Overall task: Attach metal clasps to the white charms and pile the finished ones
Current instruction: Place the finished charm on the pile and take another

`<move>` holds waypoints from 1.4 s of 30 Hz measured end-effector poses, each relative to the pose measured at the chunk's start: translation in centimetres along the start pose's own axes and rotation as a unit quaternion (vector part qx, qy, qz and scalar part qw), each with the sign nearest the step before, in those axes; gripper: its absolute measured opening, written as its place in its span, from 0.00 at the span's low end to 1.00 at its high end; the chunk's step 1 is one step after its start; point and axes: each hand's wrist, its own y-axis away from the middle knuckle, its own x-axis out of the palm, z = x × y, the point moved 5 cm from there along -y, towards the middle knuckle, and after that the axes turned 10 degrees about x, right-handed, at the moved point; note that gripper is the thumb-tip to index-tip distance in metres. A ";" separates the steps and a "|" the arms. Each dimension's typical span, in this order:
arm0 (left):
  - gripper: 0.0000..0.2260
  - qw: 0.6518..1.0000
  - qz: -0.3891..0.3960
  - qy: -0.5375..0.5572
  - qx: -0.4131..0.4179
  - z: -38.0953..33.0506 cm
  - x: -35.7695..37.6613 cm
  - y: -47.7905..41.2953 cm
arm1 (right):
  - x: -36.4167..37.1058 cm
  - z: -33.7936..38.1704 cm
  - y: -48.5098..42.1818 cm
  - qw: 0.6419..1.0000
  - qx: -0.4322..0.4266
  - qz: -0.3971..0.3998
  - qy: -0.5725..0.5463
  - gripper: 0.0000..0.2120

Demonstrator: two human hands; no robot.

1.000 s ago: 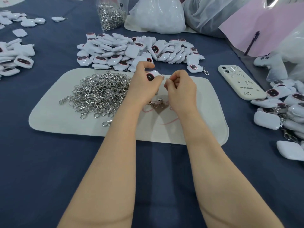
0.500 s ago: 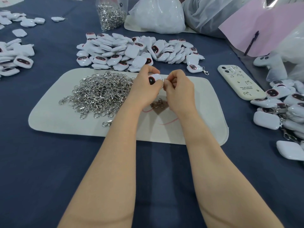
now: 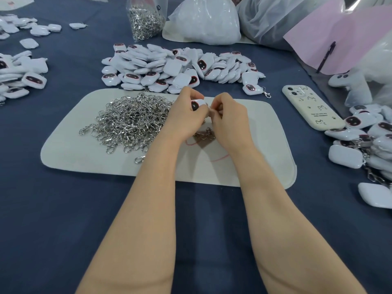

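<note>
Left hand [image 3: 186, 115] grips one white charm [image 3: 196, 103], fingers curled round it, dark face turned up toward the camera. It is raised just above the pad [image 3: 265, 145], likely so the charm's edge faces the other hand. Right hand [image 3: 229, 117] pinches a clasp [image 3: 210, 109] at the charm's 3 o'clock edge. Only a glint of metal shows, the rest is hidden by fingertips. The two hands touch at the join. Judged step: hooking the clasp's ring onto the charm, mid-attach, not yet done.

Layout looks set for short reaches:
- Clasp heap [image 3: 131, 122] lies on the pad at 9 o'clock of the hands. The pad probably stops the clasps scattering on the worktop [image 3: 53, 209].
- A few loose clasps [image 3: 204, 134] lie just under the hands at 6 o'clock.
- Bare charms [image 3: 169, 64] are piled at 12 o'clock, just beyond the pad.
- Finished pile [image 3: 364, 141], with clasps showing, sits at 3 o'clock, well apart, so done and undone don't mix.
- One finished charm [image 3: 252, 89] lies alone at 1 o'clock.
- Phone [image 3: 311, 107] lies between the pad and the finished pile.
- Bag of spare clasps [image 3: 144, 20] stands at 11 o'clock, far.

Many bare charms are left, so the task looks far from over.
</note>
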 end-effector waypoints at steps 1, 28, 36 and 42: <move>0.08 1.000 0.004 -0.009 0.002 -0.1 0.0 0.0 | 0.0 0.0 0.0 1.000 0.000 0.002 0.007 0.03; 0.07 0.970 -0.063 0.225 -0.069 -0.6 -0.1 0.4 | -1.1 0.9 0.6 0.989 0.001 -0.066 -0.129 0.07; 0.07 0.972 -0.057 0.221 -0.062 -0.8 -0.1 0.5 | -1.2 0.6 0.4 0.988 0.023 -0.076 -0.130 0.05; 0.07 0.993 -0.030 0.109 -0.019 -1.4 -0.5 0.4 | -1.1 1.2 0.6 0.995 -0.018 -0.085 -0.052 0.06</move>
